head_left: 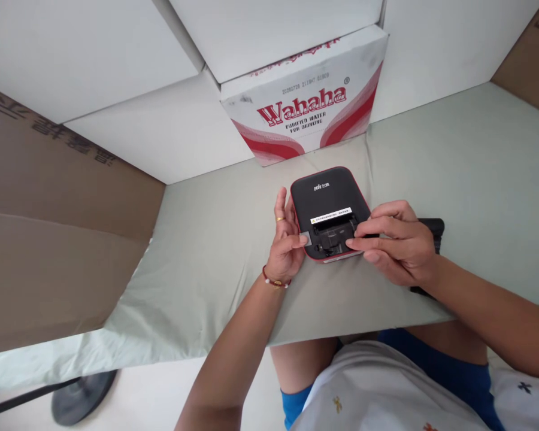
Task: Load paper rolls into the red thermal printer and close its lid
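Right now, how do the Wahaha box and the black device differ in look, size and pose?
Size: the Wahaha box is larger than the black device.
Look: the box is mostly white with red bands; the device is mostly black with a red edge.
Pose: the box stands upright, untouched; the device has its top facing the camera, with the left hand and right hand on it.
Shared: both carry printed lettering.

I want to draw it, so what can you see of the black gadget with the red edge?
The black gadget looks like plastic, with rounded corners and a red edge. Its top shows pale lettering, a white warning strip, an open recess and a grey tab at the left. It's on or above the green cloth; I can't tell which. The left hand touches its left side, thumb on the tab; fingers of the right hand are at the recess.
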`<state>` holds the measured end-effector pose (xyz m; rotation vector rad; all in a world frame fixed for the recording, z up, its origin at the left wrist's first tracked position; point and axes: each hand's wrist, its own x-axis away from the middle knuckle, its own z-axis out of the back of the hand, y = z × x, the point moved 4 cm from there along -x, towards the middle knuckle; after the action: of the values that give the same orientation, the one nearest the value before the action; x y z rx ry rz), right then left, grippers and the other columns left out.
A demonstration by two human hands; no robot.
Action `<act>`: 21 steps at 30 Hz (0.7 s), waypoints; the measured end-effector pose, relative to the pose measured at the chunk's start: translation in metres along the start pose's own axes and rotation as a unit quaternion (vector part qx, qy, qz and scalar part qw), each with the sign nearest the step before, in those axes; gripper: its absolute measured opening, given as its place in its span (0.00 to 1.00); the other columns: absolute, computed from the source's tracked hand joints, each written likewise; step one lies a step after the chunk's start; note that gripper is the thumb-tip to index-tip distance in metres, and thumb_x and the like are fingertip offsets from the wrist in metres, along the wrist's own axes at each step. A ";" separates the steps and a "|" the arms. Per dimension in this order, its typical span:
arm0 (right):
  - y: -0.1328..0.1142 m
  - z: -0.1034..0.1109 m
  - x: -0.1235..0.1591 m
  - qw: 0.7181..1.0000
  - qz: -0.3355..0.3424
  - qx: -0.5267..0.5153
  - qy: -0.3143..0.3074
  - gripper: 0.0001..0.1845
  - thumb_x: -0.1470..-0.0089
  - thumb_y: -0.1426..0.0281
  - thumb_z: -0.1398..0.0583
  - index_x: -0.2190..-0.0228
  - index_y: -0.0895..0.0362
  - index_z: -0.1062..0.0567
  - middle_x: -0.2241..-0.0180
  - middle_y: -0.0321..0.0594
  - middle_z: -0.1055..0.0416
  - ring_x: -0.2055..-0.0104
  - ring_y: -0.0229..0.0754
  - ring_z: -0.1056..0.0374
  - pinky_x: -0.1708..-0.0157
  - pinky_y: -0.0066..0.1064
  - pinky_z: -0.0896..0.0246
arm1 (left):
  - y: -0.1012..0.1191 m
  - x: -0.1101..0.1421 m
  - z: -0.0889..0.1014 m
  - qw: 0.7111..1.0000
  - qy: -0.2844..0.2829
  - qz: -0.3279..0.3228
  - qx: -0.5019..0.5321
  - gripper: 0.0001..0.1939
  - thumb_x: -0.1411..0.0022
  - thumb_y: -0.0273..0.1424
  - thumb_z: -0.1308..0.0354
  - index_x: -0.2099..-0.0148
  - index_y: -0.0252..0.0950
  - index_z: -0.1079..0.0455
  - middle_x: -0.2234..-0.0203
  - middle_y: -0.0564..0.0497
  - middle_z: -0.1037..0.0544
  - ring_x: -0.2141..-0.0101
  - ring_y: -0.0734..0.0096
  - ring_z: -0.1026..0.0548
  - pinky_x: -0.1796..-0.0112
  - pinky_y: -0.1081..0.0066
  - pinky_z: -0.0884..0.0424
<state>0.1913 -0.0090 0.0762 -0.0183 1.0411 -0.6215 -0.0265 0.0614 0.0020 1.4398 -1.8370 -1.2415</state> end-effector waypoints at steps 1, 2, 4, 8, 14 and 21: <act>0.000 0.000 0.000 1.000 0.001 0.000 -0.001 0.13 0.27 0.68 0.42 0.55 0.53 0.16 0.61 0.43 0.17 0.57 0.47 0.28 0.56 0.44 0.31 | -0.001 0.000 0.000 1.000 0.002 0.002 -0.004 0.56 0.50 0.39 0.22 0.24 0.65 0.44 0.23 0.58 0.40 0.20 0.51 0.49 0.22 0.49 0.53; 0.000 0.000 0.001 1.000 0.004 0.001 0.001 0.13 0.28 0.68 0.42 0.55 0.53 0.16 0.61 0.43 0.17 0.57 0.47 0.28 0.56 0.44 0.30 | -0.002 0.000 -0.001 1.000 0.004 0.003 -0.011 0.57 0.49 0.40 0.21 0.24 0.65 0.46 0.22 0.58 0.41 0.20 0.50 0.49 0.22 0.49 0.52; 0.001 0.000 0.002 1.000 0.009 0.004 0.005 0.12 0.29 0.68 0.41 0.54 0.52 0.16 0.61 0.42 0.16 0.58 0.46 0.27 0.56 0.44 0.29 | -0.003 0.001 -0.001 1.000 0.007 0.000 -0.029 0.59 0.48 0.43 0.21 0.22 0.65 0.49 0.20 0.57 0.45 0.20 0.49 0.50 0.22 0.48 0.49; 0.002 0.000 0.000 1.000 0.011 -0.003 0.008 0.12 0.30 0.68 0.40 0.54 0.48 0.15 0.62 0.39 0.15 0.57 0.46 0.24 0.56 0.43 0.27 | -0.005 0.001 -0.001 0.999 0.000 -0.010 -0.038 0.58 0.48 0.45 0.21 0.22 0.65 0.50 0.19 0.57 0.48 0.20 0.49 0.52 0.23 0.48 0.47; 0.016 0.017 -0.043 0.968 -0.137 -0.140 -0.157 0.18 0.27 0.62 0.41 0.66 0.51 0.15 0.65 0.40 0.18 0.62 0.44 0.24 0.59 0.37 0.29 | -0.009 -0.002 0.001 1.000 0.022 -0.014 -0.008 0.43 0.41 0.51 0.27 0.27 0.53 0.36 0.22 0.51 0.40 0.21 0.47 0.46 0.24 0.47 0.46; 0.050 -0.019 -0.101 0.842 -0.238 0.171 -0.453 0.16 0.33 0.69 0.44 0.61 0.53 0.15 0.59 0.42 0.15 0.60 0.48 0.23 0.62 0.35 0.39 | -0.014 -0.008 0.002 0.996 0.082 -0.015 -0.036 0.35 0.37 0.47 0.27 0.33 0.48 0.32 0.28 0.47 0.31 0.27 0.51 0.36 0.28 0.51 0.39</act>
<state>0.1641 0.0874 0.1318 -0.2430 -0.0260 -1.1006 -0.0190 0.0696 -0.0101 1.4889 -1.6509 -1.1547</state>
